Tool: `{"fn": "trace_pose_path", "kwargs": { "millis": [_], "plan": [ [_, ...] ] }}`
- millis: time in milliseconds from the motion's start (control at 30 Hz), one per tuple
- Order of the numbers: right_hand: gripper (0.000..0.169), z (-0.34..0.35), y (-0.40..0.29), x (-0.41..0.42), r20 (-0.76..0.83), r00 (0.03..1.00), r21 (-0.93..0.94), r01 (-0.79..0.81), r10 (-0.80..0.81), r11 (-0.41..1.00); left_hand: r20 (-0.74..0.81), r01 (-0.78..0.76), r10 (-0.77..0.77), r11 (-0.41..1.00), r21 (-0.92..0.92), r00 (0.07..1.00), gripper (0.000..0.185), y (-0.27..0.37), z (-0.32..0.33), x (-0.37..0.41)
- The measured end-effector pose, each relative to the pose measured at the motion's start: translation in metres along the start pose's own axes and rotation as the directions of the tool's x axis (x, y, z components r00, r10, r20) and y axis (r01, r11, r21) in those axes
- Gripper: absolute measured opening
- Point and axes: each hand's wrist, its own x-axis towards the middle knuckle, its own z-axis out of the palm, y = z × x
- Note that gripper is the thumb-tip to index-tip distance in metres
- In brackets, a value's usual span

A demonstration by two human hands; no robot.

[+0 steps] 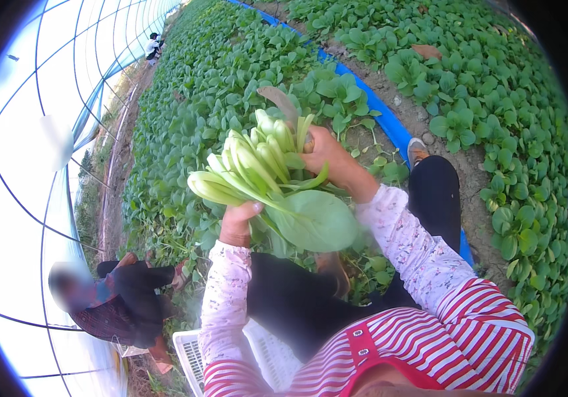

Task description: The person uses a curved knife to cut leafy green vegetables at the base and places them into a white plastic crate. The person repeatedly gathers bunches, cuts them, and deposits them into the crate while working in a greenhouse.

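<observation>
In front of me my left hand (239, 218) grips a bunch of bok choy (249, 161) from below, its thumb across the stalks. The pale cut stem ends point up and away from me, and one broad leaf (316, 221) hangs toward my lap. My right hand (331, 161) is closed around the handle of a sickle-like knife at the bunch's right side. Its curved, brownish blade (281, 101) rises behind the stems. A few pale stalks (304, 130) stand up against the right hand; whether its fingers also hold them is unclear.
Rows of bok choy plants (190, 109) grow on both sides of a blue flat hose (378, 101). A white plastic crate (187, 347) stands by my left side. One person (125, 302) crouches at left; another (153, 48) is far off beside the greenhouse film (21, 149).
</observation>
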Motion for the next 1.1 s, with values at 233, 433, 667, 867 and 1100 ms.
{"fn": "trace_pose_path", "kwargs": {
  "millis": [233,433,667,867,1100],
  "plan": [
    [0.051,0.016,0.001,-0.002,-0.127,0.979,0.015,0.163,-0.16,0.987,-0.084,-0.019,0.035,0.983,0.183,0.996,0.064,0.003,0.025,-0.001],
    [0.028,0.014,0.004,-0.008,-0.276,0.953,-0.011,0.13,-0.128,0.991,-0.142,0.047,-0.072,0.984,-0.171,0.987,0.065,0.003,0.028,-0.007],
    [0.019,0.012,-0.002,-0.014,-0.184,0.982,-0.03,0.04,-0.045,0.999,-0.124,0.054,-0.083,0.973,-0.227,0.989,0.055,0.006,0.027,-0.014],
    [0.017,0.011,0.014,-0.008,-0.197,0.979,0.134,0.073,-0.045,0.988,-0.155,-0.008,-0.056,0.924,-0.382,0.986,0.05,0.012,0.02,-0.035],
    [0.012,0.053,0.003,-0.026,-0.169,0.965,0.127,0.225,-0.202,0.966,-0.27,-0.222,0.074,0.787,-0.575,0.96,0.058,0.008,0.02,-0.069]
  ]
}}
